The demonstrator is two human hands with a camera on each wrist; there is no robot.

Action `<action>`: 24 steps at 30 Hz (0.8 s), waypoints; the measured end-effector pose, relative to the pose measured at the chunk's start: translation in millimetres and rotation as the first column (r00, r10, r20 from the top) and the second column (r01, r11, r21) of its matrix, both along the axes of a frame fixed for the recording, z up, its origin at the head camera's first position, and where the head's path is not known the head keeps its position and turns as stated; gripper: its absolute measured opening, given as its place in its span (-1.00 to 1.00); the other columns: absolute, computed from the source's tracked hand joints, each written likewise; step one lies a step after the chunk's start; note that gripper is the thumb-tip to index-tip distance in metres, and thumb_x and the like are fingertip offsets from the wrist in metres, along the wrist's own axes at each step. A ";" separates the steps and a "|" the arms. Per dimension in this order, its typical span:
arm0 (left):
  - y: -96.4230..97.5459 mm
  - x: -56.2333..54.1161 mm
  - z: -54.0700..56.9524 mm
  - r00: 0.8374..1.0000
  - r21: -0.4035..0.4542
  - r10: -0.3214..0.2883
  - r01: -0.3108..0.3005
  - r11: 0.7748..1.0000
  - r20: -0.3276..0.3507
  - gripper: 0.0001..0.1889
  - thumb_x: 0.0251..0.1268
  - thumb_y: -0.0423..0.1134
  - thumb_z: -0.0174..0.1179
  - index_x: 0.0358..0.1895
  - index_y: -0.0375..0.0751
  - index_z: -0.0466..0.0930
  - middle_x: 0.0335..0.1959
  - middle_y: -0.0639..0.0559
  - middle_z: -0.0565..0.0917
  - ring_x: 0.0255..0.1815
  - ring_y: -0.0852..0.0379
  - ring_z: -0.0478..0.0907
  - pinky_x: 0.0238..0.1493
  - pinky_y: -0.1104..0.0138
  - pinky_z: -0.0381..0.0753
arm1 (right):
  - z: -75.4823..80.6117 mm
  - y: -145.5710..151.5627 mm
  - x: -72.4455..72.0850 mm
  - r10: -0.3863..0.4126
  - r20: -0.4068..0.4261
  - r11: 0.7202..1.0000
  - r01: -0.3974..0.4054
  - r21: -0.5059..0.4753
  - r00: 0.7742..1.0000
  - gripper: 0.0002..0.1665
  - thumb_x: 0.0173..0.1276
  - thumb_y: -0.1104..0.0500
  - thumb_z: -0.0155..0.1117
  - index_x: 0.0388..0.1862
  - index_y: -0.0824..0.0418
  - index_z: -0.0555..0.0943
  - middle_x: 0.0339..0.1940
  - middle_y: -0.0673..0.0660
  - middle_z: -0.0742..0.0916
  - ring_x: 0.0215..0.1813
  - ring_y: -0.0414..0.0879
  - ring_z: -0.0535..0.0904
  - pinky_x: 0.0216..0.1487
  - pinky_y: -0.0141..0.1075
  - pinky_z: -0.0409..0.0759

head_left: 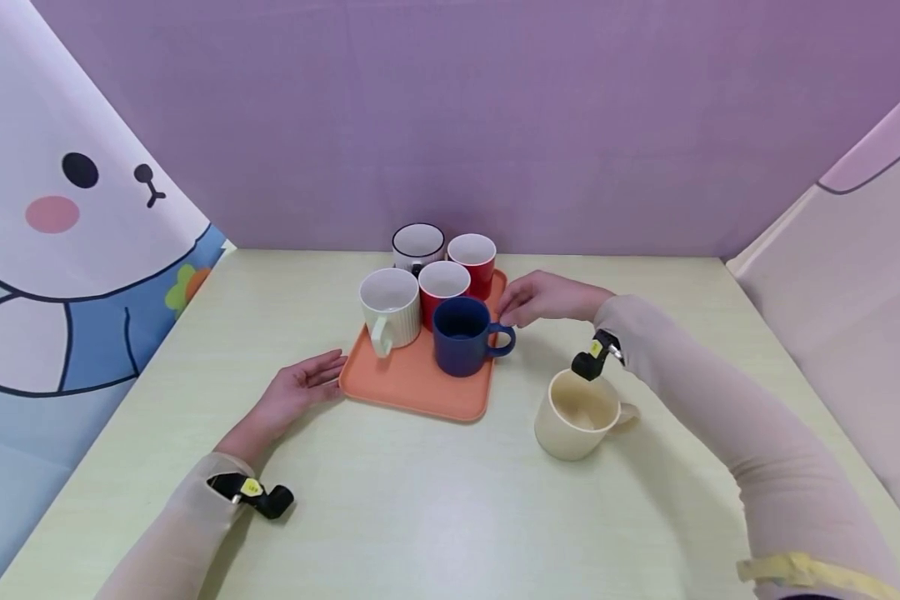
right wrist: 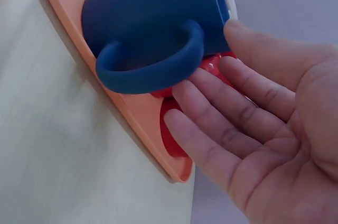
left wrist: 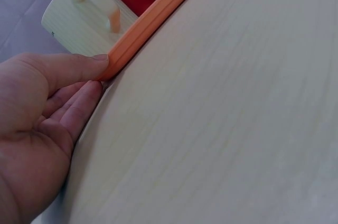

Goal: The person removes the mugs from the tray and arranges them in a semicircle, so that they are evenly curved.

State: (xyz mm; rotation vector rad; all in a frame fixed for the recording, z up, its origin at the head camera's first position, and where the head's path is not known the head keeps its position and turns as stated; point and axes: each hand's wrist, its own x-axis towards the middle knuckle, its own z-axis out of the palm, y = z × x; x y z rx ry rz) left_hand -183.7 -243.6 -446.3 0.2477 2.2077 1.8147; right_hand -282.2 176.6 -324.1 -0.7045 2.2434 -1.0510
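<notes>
An orange tray (head_left: 412, 392) lies on the table, bearing several mugs. My left hand (head_left: 303, 392) is at its left front corner; in the left wrist view the thumb (left wrist: 79, 68) touches the tray's rim (left wrist: 153, 20) with the fingers beneath. At the tray's right side is a dark blue mug (head_left: 461, 342), its handle pointing right. My right hand (head_left: 551, 298) is beside this mug, fingers extended and apart in the right wrist view, gripping nothing. A pale ribbed mug (head_left: 393, 317), two red mugs (head_left: 431, 312) with white insides, and a black-rimmed white mug (head_left: 417, 243) crowd the rest.
A cream mug (head_left: 570, 425) stands on the table (head_left: 435, 508) right of the tray, below my right forearm, its handle to the right. Behind the table rises a purple backdrop (head_left: 450, 125). Printed cloth panels (head_left: 37, 333) flank both sides.
</notes>
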 end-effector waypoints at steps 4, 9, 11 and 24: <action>0.4 0.3 0.1 1.000 0.002 -0.001 0.001 1.000 -0.004 -0.30 0.35 -0.50 0.21 0.51 -0.41 0.14 0.42 -0.35 0.34 0.37 -0.13 0.39 0.17 0.40 0.56 | -2.4 -4.2 -2.8 0.064 0.045 0.998 -0.064 0.003 0.997 -0.65 0.41 0.24 0.29 0.10 0.39 0.63 0.00 0.30 0.74 0.03 0.12 0.65 0.17 -0.08 0.64; 0.4 2.0 1.2 1.000 -0.002 0.001 -0.001 1.000 -0.020 -0.30 0.34 -0.49 0.22 0.50 -0.44 0.14 0.41 -0.40 0.33 0.34 -0.02 0.44 0.14 0.43 0.57 | -2.9 -10.6 -6.0 0.113 0.070 0.992 -0.116 0.043 0.991 -0.70 0.42 0.23 0.27 0.05 0.37 0.66 0.00 0.38 0.72 0.01 0.13 0.66 0.16 -0.11 0.64; 0.8 1.8 2.0 1.000 -0.002 0.001 -0.001 1.000 -0.021 -0.30 0.35 -0.49 0.21 0.50 -0.44 0.14 0.41 -0.40 0.33 0.33 0.01 0.45 0.14 0.43 0.57 | -2.2 -12.3 -5.8 0.108 0.075 0.992 -0.112 0.055 0.991 -0.72 0.41 0.25 0.27 0.01 0.40 0.66 -0.02 0.39 0.73 -0.01 0.14 0.67 0.14 -0.12 0.66; 0.1 1.0 0.3 1.000 0.004 0.005 -0.005 1.000 0.006 -0.30 0.34 -0.51 0.21 0.51 -0.38 0.16 0.42 -0.33 0.36 0.33 0.04 0.46 0.16 0.40 0.57 | -1.8 -20.6 -5.8 0.096 0.103 0.984 -0.110 0.143 0.990 -0.72 0.45 0.28 0.23 -0.09 0.54 0.64 -0.21 0.36 0.75 -0.15 0.06 0.67 0.07 -0.16 0.69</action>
